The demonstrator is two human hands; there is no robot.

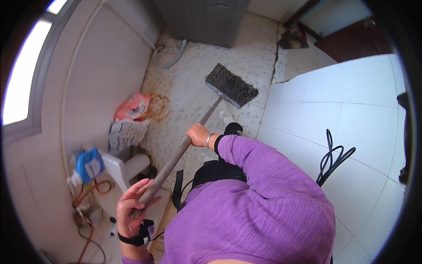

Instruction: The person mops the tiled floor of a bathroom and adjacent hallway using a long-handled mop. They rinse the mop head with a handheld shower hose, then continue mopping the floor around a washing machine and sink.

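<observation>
A mop with a long wooden handle (171, 161) runs from lower left to upper middle. Its dark grey shaggy head (230, 85) is raised or tilted over the tiled floor, pile upward; whether it touches the floor I cannot tell. My right hand (197, 135), with a silver bangle on the wrist, is closed around the middle of the handle. Near the handle's end, my left hand (136, 201) holds it between thumb and fingers, the fingers partly extended. A black strap with a small device (148, 230) is on my left wrist.
A grey cabinet or appliance (204, 19) stands ahead, a grey hose (174, 59) beside it. Along the left wall are a red plastic bag (133, 107), a printed bag (128, 133), a blue bottle (89, 166) and a white sink (115, 168). A tiled wall (303, 109) rises at right.
</observation>
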